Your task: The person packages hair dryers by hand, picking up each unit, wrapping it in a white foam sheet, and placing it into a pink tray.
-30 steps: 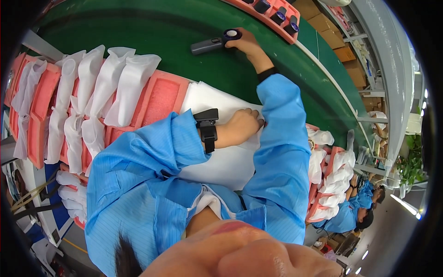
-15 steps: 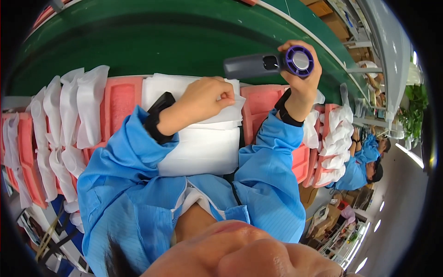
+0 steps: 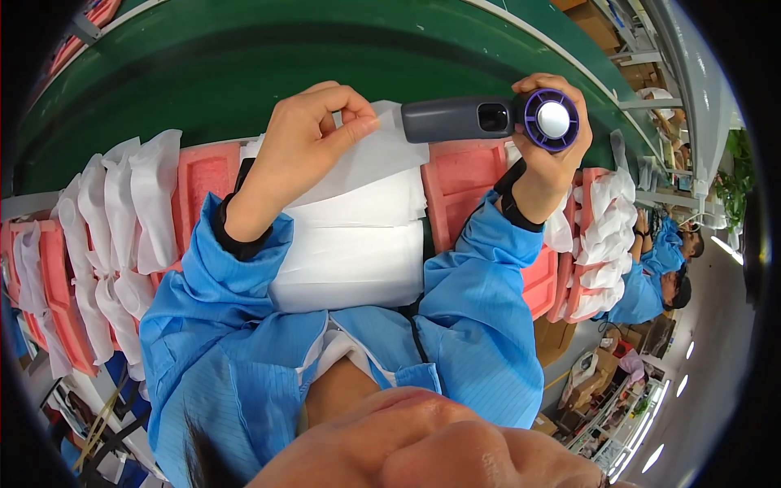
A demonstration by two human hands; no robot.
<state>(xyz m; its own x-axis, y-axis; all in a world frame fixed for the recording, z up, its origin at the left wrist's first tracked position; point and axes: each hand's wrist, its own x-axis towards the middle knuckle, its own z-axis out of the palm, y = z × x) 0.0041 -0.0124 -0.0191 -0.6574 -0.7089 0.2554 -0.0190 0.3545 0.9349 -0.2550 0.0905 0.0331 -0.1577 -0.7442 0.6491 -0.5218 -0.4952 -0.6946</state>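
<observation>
My right hand point(image 3: 561, 154) grips a handheld fan point(image 3: 451, 119) by its round, purple-ringed head. The dark grey handle points left. Between the thumb and fingers of my left hand point(image 3: 313, 134) is the upper edge of a thin white sleeve point(image 3: 358, 163), lifted off the stack of white sleeves point(image 3: 346, 256) in front of my body. The handle's end overlaps the sleeve's right edge; I cannot tell whether it is inside or in front of it.
Pink foam trays point(image 3: 464, 191) lie on both sides of the stack. Several white-wrapped items point(image 3: 154, 199) rest on the left trays, more wrapped items point(image 3: 606, 236) on the right. Beyond runs a green work surface point(image 3: 236, 73). Co-workers in blue point(image 3: 630, 293) are at far right.
My left hand has risen left and away from the stack, pulling up a sleeve. My right hand has shifted the fan slightly right, its handle now beside the sleeve.
</observation>
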